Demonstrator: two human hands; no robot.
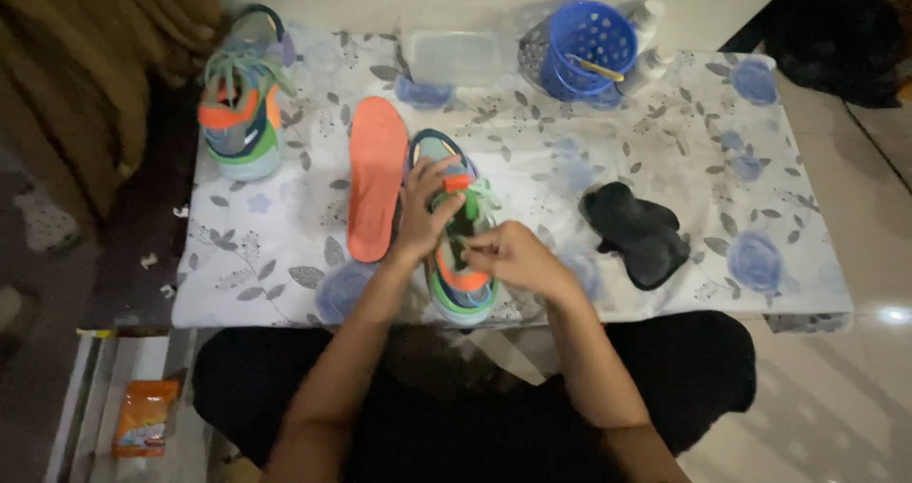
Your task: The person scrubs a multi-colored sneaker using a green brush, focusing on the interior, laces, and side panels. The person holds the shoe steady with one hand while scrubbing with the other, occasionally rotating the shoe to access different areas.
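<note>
A colourful sneaker (456,288) with green, orange and blue parts lies on the flowered tablecloth (665,151) in front of me. My left hand (425,212) grips its upper side near the tongue. My right hand (510,255) pinches the pale green lace (484,194) at the middle of the shoe. An orange insole (375,177) lies flat just left of the shoe. The second matching sneaker (242,98) stands at the table's far left corner.
A black cloth (636,234) lies to the right of the shoe. At the back stand a clear plastic box (456,56), a blue perforated basket (587,46) and white bottles (651,27). An orange packet (144,416) lies on the floor at the lower left.
</note>
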